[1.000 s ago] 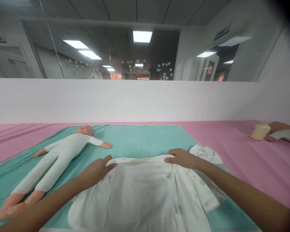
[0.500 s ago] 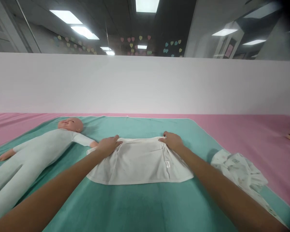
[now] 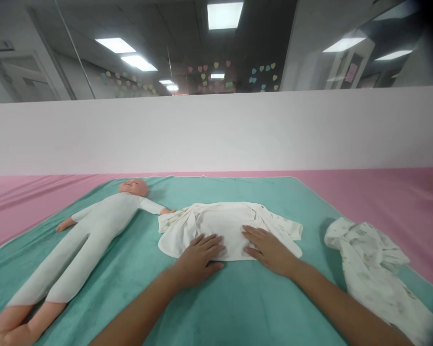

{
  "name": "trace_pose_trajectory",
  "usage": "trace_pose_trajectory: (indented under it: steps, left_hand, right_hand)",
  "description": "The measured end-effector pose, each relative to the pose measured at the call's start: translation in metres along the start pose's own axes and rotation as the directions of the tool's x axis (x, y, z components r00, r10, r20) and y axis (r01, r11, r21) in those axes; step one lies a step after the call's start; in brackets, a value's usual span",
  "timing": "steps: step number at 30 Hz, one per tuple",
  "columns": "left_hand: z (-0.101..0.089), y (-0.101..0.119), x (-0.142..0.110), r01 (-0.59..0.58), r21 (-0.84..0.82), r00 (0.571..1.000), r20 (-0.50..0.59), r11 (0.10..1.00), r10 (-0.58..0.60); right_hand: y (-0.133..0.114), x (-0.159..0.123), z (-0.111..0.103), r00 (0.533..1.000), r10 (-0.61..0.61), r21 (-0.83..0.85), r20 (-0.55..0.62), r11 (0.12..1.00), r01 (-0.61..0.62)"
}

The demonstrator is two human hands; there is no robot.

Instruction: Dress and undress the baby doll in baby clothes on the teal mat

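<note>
A small white baby top (image 3: pixel 225 218) with printed sleeves lies spread on the green blanket (image 3: pixel 216 307). Its sleeves stick out to both sides. My left hand (image 3: pixel 200 257) rests palm down on its lower left part, fingers spread. On its lower right part lies my right hand (image 3: pixel 270 250), flat too, with fingers stretched out. Neither hand grips the cloth. To the left a baby doll (image 3: pixel 101 221) in a white bodysuit lies on its back, its hand touching or just beside the left sleeve; I cannot tell which.
A crumpled white printed garment (image 3: pixel 373 274) lies at the right, partly beside my right forearm. Under the blanket is a pink cover (image 3: pixel 375 197). Behind it rises a white low wall (image 3: pixel 216 132) with glass above.
Both hands have let go of the top's far edge and moved down toward me, now flat on the cloth. The sleeves now show. The view has shifted a little to the left.
</note>
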State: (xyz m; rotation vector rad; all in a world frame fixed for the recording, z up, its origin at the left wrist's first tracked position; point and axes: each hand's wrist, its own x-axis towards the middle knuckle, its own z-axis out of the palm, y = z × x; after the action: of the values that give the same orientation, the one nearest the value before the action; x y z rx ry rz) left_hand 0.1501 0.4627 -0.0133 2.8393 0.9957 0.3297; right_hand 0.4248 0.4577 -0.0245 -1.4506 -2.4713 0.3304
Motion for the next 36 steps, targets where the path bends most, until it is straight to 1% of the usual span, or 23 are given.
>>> trace_pose_trajectory:
  steps: [3, 4, 7, 9, 13, 15, 17, 19, 22, 24, 26, 28, 30, 32, 33, 34, 35, 36]
  left_hand:
    - [-0.006, -0.003, 0.000, -0.026, 0.042, 0.998, -0.049, 0.999, 0.028]
    - [-0.008, -0.003, 0.001, -0.043, 0.067, 0.997, -0.061, 0.997, 0.047]
    - [-0.010, 0.001, 0.003, -0.088, 0.137, 0.992, -0.079, 0.987, 0.099]
    - [-0.010, 0.005, 0.004, -0.104, 0.151, 0.989, -0.086, 0.983, 0.118]
    - [-0.005, 0.011, 0.008, -0.084, 0.193, 0.991, -0.082, 0.978, 0.102]
    - [-0.001, 0.014, 0.011, -0.074, 0.243, 0.993, -0.067, 0.967, 0.092]
    - [0.001, 0.017, 0.014, -0.074, 0.262, 0.995, -0.051, 0.962, 0.090]
    - [0.001, 0.021, 0.015, -0.067, 0.226, 0.995, -0.052, 0.972, 0.080]
    - [-0.004, 0.027, 0.013, -0.033, 0.107, 0.996, -0.076, 0.994, 0.041]
    - [-0.008, 0.030, 0.010, -0.015, 0.037, 0.997, -0.080, 0.999, 0.018]
    - [-0.011, 0.032, 0.007, -0.017, -0.022, 0.998, -0.060, 1.000, 0.016]
    - [-0.012, 0.034, 0.005, -0.012, -0.100, 1.000, -0.030, 0.995, 0.010]
    - [-0.012, 0.034, 0.005, 0.031, -0.229, 1.000, 0.003, 0.973, -0.031]
    - [-0.014, 0.030, 0.006, 0.116, -0.390, 0.993, 0.040, 0.914, -0.109]
    - [-0.015, 0.026, 0.006, 0.168, -0.456, 0.985, 0.044, 0.874, -0.167]
    - [-0.017, 0.019, 0.006, 0.225, -0.495, 0.969, 0.022, 0.839, -0.247]
    - [-0.019, 0.011, 0.006, 0.285, -0.502, 0.938, -0.027, 0.816, -0.344]
    - [-0.022, 0.000, 0.004, 0.352, -0.479, 0.888, -0.099, 0.804, -0.448]
  right_hand:
    - [0.007, -0.010, -0.014, 0.996, -0.056, 0.041, 0.071, 0.998, 0.053]
    - [0.009, -0.015, -0.018, 0.996, -0.061, 0.038, 0.066, 0.998, 0.058]
    - [0.008, -0.032, -0.027, 0.998, -0.049, -0.033, -0.032, 0.998, 0.048]
    - [0.005, -0.039, -0.029, 0.996, -0.068, -0.085, -0.059, 0.994, 0.062]
    - [-0.001, -0.041, -0.029, 0.994, -0.105, -0.158, -0.027, 0.982, 0.100]
    - [-0.001, -0.040, -0.030, 0.995, -0.098, -0.177, -0.025, 0.980, 0.092]
    - [0.002, -0.041, -0.033, 0.998, -0.056, -0.151, -0.021, 0.987, 0.052]
    - [0.005, -0.044, -0.036, 1.000, 0.012, -0.098, -0.015, 0.995, -0.013]
    - [0.009, -0.048, -0.038, 0.996, 0.083, -0.061, -0.026, 0.995, -0.085]
    - [0.011, -0.049, -0.037, 0.994, 0.106, -0.076, -0.022, 0.991, -0.107]
    - [0.012, -0.050, -0.035, 0.993, 0.119, -0.080, 0.009, 0.990, -0.118]
    - [0.012, -0.050, -0.035, 0.991, 0.127, -0.047, 0.038, 0.991, -0.125]
    - [0.010, -0.052, -0.039, 0.991, 0.120, 0.024, 0.053, 0.992, -0.122]
    - [0.009, -0.053, -0.044, 0.991, 0.109, 0.135, 0.073, 0.984, -0.118]
    - [0.009, -0.053, -0.046, 0.991, 0.110, 0.203, 0.080, 0.971, -0.124]
    - [0.011, -0.053, -0.049, 0.989, 0.124, 0.274, 0.077, 0.951, -0.140]
    - [0.015, -0.052, -0.050, 0.987, 0.154, 0.336, 0.056, 0.927, -0.163]
    - [0.021, -0.052, -0.051, 0.979, 0.204, 0.384, 0.003, 0.904, -0.190]
